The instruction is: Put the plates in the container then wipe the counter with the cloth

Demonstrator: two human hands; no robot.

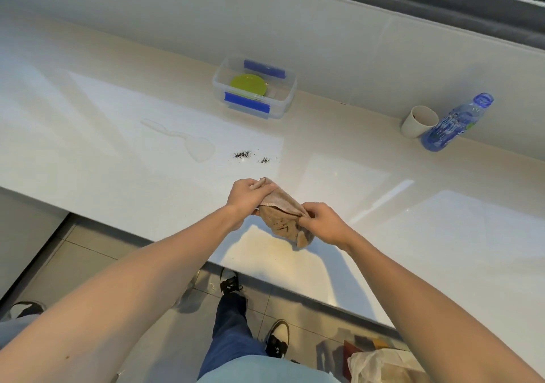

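I have the cloth bunched between both hands — left hand and right hand each pinched shut on it. It's tan, stained dark, held above the glossy white counter, nearer me than the crumbs and the container — green plate inside.

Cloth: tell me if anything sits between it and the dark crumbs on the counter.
Nothing visible does. The cloth, held by both hands, hangs just short of the crumbs, with bare counter between. The clear spoon lies left of them, off that path.
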